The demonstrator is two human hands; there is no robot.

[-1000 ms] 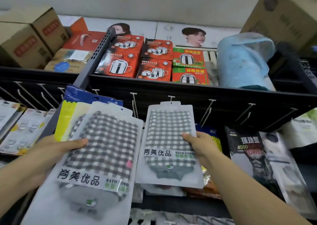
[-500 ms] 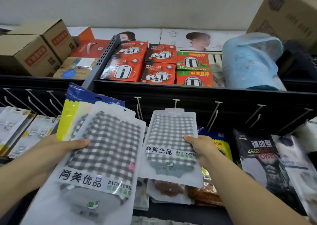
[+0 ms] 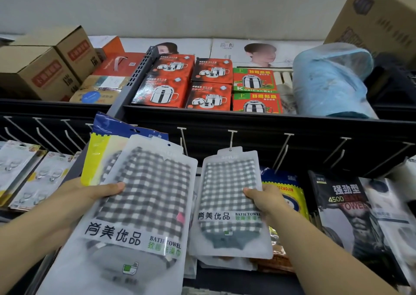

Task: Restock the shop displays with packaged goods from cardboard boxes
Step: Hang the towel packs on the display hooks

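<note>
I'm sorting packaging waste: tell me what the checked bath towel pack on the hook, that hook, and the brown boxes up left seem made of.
Checked bath towel pack: frosted, semi-clear plastic film; the towel shows through and light glints on it. The towel looks like soft woven cloth.
Display hook: thin rod, probably pale-coated metal wire.
Brown boxes: matte corrugated cardboard, with folded flaps and printed red labels.

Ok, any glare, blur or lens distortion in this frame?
Head view: wide-angle bending bows the black shelf edge; soft glare on the glossy checked bath-towel packet in the left hand; the black towel packets at far right smear.
</note>
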